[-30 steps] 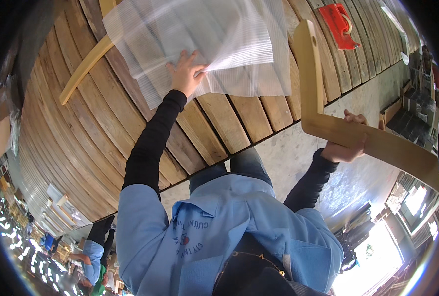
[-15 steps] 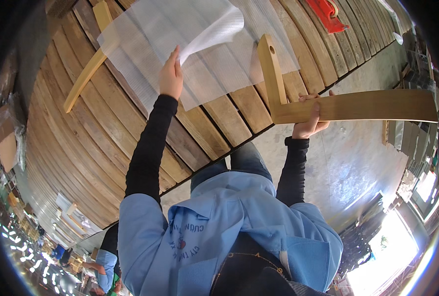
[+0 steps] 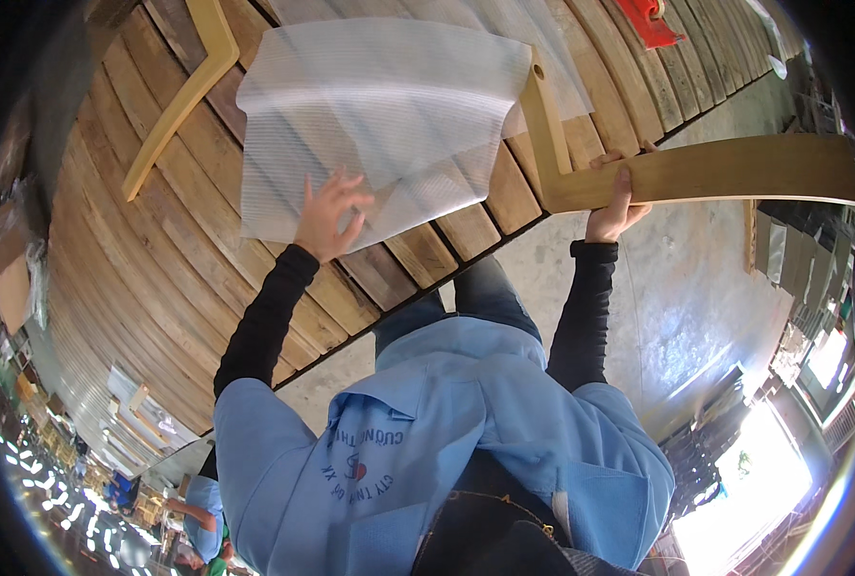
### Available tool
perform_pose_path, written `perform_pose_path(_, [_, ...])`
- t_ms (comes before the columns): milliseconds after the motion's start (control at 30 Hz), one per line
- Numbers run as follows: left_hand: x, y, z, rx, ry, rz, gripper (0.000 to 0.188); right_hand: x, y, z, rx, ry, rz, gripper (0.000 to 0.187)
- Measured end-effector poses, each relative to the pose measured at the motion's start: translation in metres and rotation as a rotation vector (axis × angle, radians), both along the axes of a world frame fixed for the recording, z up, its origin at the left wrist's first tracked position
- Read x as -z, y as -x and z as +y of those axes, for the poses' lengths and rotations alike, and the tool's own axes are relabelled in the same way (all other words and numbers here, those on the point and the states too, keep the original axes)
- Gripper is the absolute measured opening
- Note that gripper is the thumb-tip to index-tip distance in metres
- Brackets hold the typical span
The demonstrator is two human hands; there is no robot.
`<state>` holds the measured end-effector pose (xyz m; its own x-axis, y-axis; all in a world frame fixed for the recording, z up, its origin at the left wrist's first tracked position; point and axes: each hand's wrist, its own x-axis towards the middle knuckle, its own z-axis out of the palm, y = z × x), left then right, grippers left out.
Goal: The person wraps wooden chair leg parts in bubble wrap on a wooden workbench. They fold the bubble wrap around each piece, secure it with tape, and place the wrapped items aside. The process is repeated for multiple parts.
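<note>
Head view lets us look down on a piece of smooth, pale wood (image 3: 725,168), bent like an angle: its short leg has a round hole near the tip, and its long leg is wide and softly curved. We see the right grip (image 3: 616,213) grasping this piece near the corner, the thumb against the broad face. The short leg lies over the bench (image 3: 125,259), its tip at the right border of a white sheet (image 3: 379,106), while the long leg extends above the floor (image 3: 658,317). This sheet is thin and half transparent, with fine parallel lines, and it bends softly. More of such material lies behind it; we cannot tell if it is a fold or a second sheet. The left grip (image 3: 334,216) is released, its fingers spread, and we cannot tell whether they touch the sheet. To the left, a second angled wooden piece (image 3: 182,96) rests on the bench. A red object (image 3: 650,21) is partly cut by the upper border. The bench consists of brown planks with dark gaps between them. The floor is grey and somewhat shiny. Farther off, we notice a co-worker (image 3: 202,504) in light blue, and a very bright opening (image 3: 744,480) at the lower right.
</note>
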<state>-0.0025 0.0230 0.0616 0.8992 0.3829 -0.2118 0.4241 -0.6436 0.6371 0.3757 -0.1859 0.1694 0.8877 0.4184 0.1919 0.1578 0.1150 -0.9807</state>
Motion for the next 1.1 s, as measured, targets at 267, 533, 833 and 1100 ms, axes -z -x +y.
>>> perform_pose_path(267, [0.029, -0.159, -0.03, -0.521, -0.232, 0.357, 0.103, -0.027, -0.046, 0.001, -0.055, 0.05, 0.051, 0.063])
perform_pose_path(533, [0.022, -0.166, -0.062, -0.744, -0.214, 0.252, 0.123, -0.073, -0.136, 0.025, -0.222, -0.059, 0.177, 0.093])
perform_pose_path(833, [0.015, -0.159, -0.142, -0.899, 0.007, 0.611, 0.136, 0.079, -0.115, 0.157, -0.746, 0.186, 0.594, 0.044])
perform_pose_path(1100, [0.021, -0.155, -0.157, -0.974, 0.11, 0.648, 0.137, 0.158, -0.097, 0.189, -0.782, 0.338, 0.787, 0.049])
